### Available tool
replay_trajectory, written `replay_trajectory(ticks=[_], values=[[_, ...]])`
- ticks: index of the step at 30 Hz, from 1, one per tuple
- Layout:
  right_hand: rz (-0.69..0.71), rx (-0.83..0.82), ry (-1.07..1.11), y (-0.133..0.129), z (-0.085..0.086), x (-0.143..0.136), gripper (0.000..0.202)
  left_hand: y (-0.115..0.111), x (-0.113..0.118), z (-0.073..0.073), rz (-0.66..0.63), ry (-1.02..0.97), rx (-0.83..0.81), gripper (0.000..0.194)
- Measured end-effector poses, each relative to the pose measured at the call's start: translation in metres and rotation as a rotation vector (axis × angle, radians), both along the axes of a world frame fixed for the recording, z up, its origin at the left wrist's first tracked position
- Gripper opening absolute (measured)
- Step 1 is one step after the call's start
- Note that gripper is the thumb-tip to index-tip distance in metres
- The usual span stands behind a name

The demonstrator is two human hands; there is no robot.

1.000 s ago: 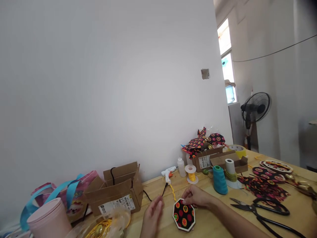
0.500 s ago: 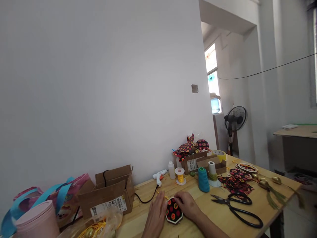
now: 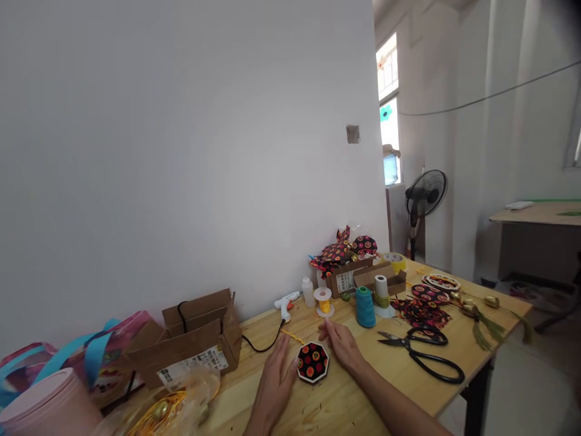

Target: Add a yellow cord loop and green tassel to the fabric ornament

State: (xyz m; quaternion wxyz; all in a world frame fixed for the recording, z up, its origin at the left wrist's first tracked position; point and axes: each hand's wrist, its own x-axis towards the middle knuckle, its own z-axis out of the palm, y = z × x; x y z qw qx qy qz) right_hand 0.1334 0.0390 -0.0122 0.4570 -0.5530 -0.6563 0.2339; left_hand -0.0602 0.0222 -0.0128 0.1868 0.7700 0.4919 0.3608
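The octagonal patterned piece (image 3: 313, 363) lies on the wooden table (image 3: 336, 412) between your hands: your left hand (image 3: 276, 375), fingers extended, thumbs its left edge; your right hand (image 3: 344, 345), loosely spread, is just beside.

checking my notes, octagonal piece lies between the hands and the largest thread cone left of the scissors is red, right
The largest thread cone left of the scissors is teal, not red, as the head view shows; the octagonal piece does lie between left hand and right hand.
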Motion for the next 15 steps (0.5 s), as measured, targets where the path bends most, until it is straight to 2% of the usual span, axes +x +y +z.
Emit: replay_trajectory(ticks=[4, 9, 12, 15], values=[[0.004, -0.037, 0.114, 0.001, -0.001, 0.002, 0.052, -0.002, 0.006, -0.002, -0.111, 0.124, -0.011, 0.052], [0.040, -0.051, 0.229, 0.002, -0.003, 0.002, 0.054, 0.004, 0.007, -0.010, -0.164, 0.289, 0.001, 0.054], [0.046, -0.065, 0.296, 0.004, -0.006, 0.004, 0.052, 0.012, 0.001, -0.013, -0.154, 0.435, 0.025, 0.059], [0.003, -0.073, 0.333, 0.006, -0.009, 0.005, 0.050, 0.021, -0.008, -0.016, -0.172, 0.477, 0.041, 0.059]])
